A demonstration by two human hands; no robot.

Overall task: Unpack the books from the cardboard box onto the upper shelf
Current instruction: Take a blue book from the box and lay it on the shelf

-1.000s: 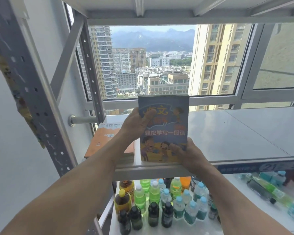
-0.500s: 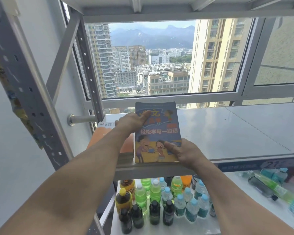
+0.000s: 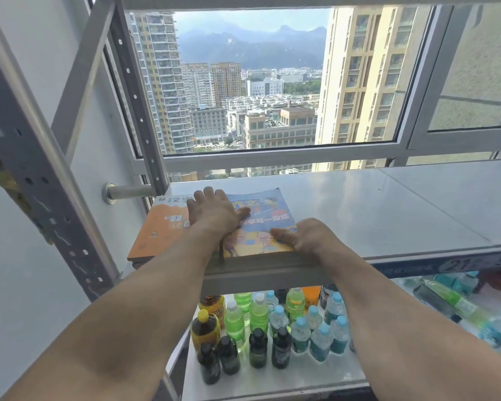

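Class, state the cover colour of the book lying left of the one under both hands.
Orange book, with a white band at its far edge; the head view shows it.
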